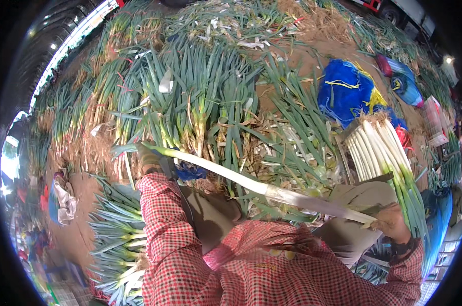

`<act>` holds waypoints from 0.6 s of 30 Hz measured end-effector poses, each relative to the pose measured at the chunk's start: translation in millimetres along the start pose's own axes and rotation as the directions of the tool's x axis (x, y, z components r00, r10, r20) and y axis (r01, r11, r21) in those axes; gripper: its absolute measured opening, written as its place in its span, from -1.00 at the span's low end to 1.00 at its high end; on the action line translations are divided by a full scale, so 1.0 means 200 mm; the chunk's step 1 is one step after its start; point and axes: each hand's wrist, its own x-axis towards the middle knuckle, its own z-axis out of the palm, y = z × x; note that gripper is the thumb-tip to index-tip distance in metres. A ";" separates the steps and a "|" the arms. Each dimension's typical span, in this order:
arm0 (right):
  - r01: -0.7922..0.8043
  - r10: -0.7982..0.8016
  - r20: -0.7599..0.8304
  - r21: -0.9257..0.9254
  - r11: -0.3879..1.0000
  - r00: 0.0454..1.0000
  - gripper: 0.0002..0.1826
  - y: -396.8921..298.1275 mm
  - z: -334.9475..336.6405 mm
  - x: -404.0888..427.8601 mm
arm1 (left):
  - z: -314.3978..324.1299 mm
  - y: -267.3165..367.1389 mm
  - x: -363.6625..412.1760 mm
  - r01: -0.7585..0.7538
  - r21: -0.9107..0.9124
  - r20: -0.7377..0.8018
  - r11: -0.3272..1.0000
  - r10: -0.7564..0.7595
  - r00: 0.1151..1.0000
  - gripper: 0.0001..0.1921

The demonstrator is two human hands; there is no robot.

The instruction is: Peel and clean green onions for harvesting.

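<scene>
A long Welsh onion point(215, 166) stretches across in front of me, above my lap. My left hand point(150, 156) grips its green end at the left. The shaft is bare and white as far as the middle; beyond that a loose, dull outer layer point(303, 199) runs to the right, blurred. My right hand point(394, 223) is closed on the far end of that layer; whether roots are also in its grasp is hidden. Close beyond my right hand, a row of clean white Welsh onions point(380, 147) lies with roots away from me, against a narrow dark bar point(374, 180).
Untrimmed Welsh onions point(200, 91) stand massed ahead. More point(118, 237) lie at my left side. Peeled leaves and skins point(292, 149) litter the ground before my knees. A blue mesh sack point(343, 90) with yellow ties sits ahead right. A vehicle wheel point(391, 15) shows far right.
</scene>
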 end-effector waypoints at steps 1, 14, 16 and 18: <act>-0.005 -0.001 -0.083 -0.067 0.998 0.997 -0.86 0.00 -0.02 -0.04 | -0.01 0.01 -0.01 -0.014 -0.003 -0.020 1.000 0.014 1.000 -0.55; -0.170 0.248 0.274 -0.279 0.945 0.929 -0.52 -0.02 0.24 0.37 | 0.37 -0.15 -0.45 -0.157 -0.037 0.047 0.987 0.159 0.986 -0.56; 0.318 -0.218 0.251 -0.494 0.809 0.943 -0.52 0.05 0.40 0.56 | 0.38 -0.18 -0.54 -0.041 -0.052 0.319 0.998 0.056 0.946 -0.65; 0.330 -0.274 0.206 -0.322 0.887 0.939 -0.44 0.04 0.50 0.78 | 0.51 -0.23 -0.67 -0.088 0.015 0.332 0.996 0.078 0.940 -0.71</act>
